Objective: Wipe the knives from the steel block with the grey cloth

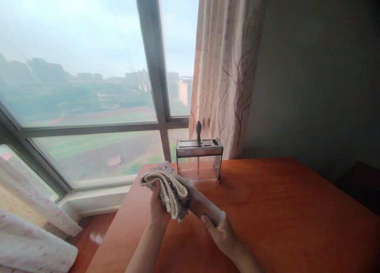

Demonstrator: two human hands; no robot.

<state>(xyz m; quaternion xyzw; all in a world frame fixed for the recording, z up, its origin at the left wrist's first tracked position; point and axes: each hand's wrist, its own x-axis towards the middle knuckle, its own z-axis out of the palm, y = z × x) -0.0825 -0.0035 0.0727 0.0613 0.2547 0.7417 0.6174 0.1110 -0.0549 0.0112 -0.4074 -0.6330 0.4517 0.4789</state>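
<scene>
Two hands up: left hand (157, 209) grips cloth (170, 188), right hand (221, 233) clasps knife (204, 207) over wood table (297, 217), window (89, 86) w/ curtain (225, 67) ahead.

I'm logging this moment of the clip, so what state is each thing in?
Left hand: gripping the folded cloth.
Right hand: gripping the knife's pale end.
Cloth: folded, wrapped around the knife.
Knife: held above the table, partly covered by cloth.
Knife block: upright on the table, one dark-handled tool standing in it.
Curtain: drawn aside.
Table: bears the block.
</scene>
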